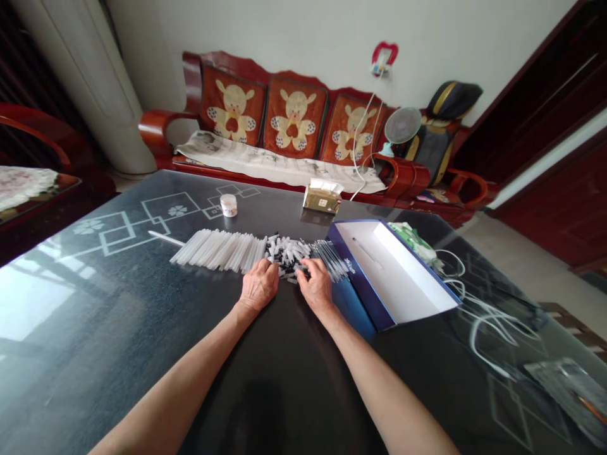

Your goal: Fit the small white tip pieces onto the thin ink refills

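Both my hands rest at a pile of small black and white pen parts in the middle of a dark glossy table. My left hand lies knuckles up at the pile's left edge, fingers curled into it. My right hand sits at the pile's right edge, fingers bent and pinching among the parts; what they hold is too small to name. A row of white plastic tubes lies left of the pile. A bundle of thin refills lies to its right.
An open blue box with a white inside stands right of my right hand. Behind are a small white jar, a tissue pack and a lone white tube. White cables trail at right. A red wooden sofa lines the wall.
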A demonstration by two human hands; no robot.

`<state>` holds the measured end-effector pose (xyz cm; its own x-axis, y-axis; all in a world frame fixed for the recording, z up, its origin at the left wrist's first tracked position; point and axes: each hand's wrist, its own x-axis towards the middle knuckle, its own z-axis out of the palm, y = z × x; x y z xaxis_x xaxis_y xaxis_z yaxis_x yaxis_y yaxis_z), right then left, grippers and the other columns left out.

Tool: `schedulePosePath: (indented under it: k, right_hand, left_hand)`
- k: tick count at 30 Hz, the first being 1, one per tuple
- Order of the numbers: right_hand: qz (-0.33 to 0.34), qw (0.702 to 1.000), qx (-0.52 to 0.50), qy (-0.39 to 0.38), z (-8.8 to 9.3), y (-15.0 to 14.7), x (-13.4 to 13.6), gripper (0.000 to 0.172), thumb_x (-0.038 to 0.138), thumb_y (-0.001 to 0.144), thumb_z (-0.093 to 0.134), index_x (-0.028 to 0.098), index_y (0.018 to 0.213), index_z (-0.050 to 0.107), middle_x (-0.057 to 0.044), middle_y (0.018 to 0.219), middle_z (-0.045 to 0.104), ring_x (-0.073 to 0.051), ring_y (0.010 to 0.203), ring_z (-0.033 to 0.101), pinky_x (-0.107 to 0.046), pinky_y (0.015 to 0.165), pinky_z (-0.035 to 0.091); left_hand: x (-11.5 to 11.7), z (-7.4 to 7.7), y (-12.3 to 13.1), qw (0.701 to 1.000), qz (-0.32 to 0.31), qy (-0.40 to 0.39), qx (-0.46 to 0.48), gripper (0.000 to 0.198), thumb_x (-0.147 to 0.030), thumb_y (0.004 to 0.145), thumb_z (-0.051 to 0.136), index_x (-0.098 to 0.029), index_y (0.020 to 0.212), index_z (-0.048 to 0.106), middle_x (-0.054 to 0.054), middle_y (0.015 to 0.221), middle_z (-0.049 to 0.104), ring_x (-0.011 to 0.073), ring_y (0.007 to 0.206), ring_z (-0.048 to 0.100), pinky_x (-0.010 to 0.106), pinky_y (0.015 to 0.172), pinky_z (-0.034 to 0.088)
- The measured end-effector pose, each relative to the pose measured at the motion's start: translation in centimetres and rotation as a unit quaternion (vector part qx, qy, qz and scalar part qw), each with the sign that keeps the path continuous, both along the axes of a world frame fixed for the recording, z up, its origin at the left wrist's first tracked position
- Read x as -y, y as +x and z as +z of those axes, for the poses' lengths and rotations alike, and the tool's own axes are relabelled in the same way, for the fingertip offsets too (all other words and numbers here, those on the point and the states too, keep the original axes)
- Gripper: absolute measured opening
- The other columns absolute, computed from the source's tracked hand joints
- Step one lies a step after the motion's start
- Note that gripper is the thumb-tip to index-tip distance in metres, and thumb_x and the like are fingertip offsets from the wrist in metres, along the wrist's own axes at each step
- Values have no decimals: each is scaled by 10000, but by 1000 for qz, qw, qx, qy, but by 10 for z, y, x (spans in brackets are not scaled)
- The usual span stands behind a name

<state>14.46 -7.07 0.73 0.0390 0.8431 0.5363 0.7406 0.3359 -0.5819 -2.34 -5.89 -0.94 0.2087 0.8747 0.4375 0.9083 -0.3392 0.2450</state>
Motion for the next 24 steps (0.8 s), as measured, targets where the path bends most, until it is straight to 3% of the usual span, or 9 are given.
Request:
schedulePosePath:
  k: [5, 9, 13, 15, 20, 24]
  right_hand:
    - [-10, 999, 5, 48, 39, 33, -21, 198, 250, 849, 527, 222, 973, 679, -69, 975, 642, -193, 857, 612, -312, 822, 498]
    - [-118, 993, 20, 8, 60, 102, -57, 191, 195, 783, 554, 196, 908, 698, -81, 946, 644, -199, 797, 603, -359, 861, 474]
    - [-264, 956, -53, -118, 48, 174, -79, 41, 130, 648, 654, 170, 655, 650, -71, 783, 611, -236, 836, 602, -445, 877, 449]
    - [-289, 944, -66, -144, 35, 195, -78, 137, 159, 662, 656, 174, 547, 583, -71, 722, 586, -249, 828, 604, -479, 829, 450]
    - [-294, 935, -75, -186, 18, 210, -70, 319, 213, 686, 651, 198, 402, 506, -69, 578, 548, -273, 796, 617, -483, 771, 443]
    - [-286, 933, -80, -203, 32, 204, -73, 366, 210, 717, 623, 176, 369, 511, -82, 537, 559, -283, 808, 640, -438, 761, 435]
  left_hand:
    - [1, 1, -1, 1000, -3, -6, -2, 339, -292, 967, 336, -221, 999, 666, 82, 945, 630, 199, 896, 571, 265, 685, 403]
    - [0, 1, -1, 1000, -6, -13, -2, 342, -287, 968, 330, -214, 1019, 660, 87, 942, 626, 200, 902, 570, 266, 691, 407]
    - [0, -1, -1, 1000, -12, -12, 4, 337, -273, 965, 332, -208, 1009, 660, 89, 922, 621, 200, 896, 568, 264, 696, 409]
    - [-1, -1, -1, 1000, -15, -13, 8, 323, -265, 960, 343, -207, 1013, 656, 91, 938, 622, 197, 898, 567, 260, 702, 411]
    - [-1, -1, -1, 1000, -24, -13, 7, 320, -250, 958, 341, -205, 1042, 647, 91, 961, 629, 192, 897, 569, 263, 719, 417]
    - [-1, -1, -2, 1000, -24, -15, 10, 323, -254, 958, 344, -205, 1058, 647, 91, 961, 633, 191, 912, 572, 265, 734, 429]
